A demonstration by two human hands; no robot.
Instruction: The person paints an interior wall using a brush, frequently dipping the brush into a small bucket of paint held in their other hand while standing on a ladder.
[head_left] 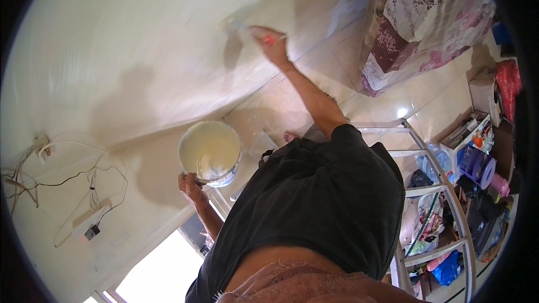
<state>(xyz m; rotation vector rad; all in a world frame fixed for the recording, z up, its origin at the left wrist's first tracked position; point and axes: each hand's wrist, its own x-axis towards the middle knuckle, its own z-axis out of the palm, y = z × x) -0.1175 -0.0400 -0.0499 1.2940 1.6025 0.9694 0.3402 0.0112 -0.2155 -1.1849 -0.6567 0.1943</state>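
Observation:
My left hand (192,187) is closed on the near rim of a round white bucket (232,175), which holds cream-coloured paint (210,148). The bucket hangs out in front of me, close to the wall. My right arm stretches forward to the pale wall (168,17). In my right hand (274,48), fingers closed, is a paintbrush (241,24) with some red on its handle. Its pale tip meets or nearly meets the wall and is blurred, so its exact shape is hard to make out. The brush casts a shadow on the wall just below it.
A metal ladder (438,174) stands at my right. Past it lie boxes, bags and a purple spool-like thing (477,167). A flowered cloth (415,28) hangs over something at the far right. Loose cables (92,185) and a wall socket (41,145) are at the left.

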